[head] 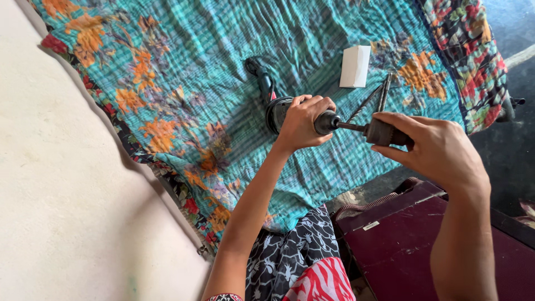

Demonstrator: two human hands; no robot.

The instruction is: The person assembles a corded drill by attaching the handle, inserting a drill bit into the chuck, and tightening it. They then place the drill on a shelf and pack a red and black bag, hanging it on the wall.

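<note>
My left hand (301, 121) grips the front of a dark power drill (274, 108), whose handle and cord end (257, 71) lie on the teal floral quilt (195, 67). My right hand (436, 147) holds a dark metal chuck (383, 132) with a thin shaft (352, 126) that meets the drill's nose (327, 122). Both hands hover above the quilt's near edge.
A small white box (355, 66) lies on the quilt beyond the drill. Two long drill bits (380, 96) rest beside it. A maroon case (401, 234) sits at lower right. A pale wall or floor surface (67, 195) fills the left side. Patterned clothing (301, 262) shows below.
</note>
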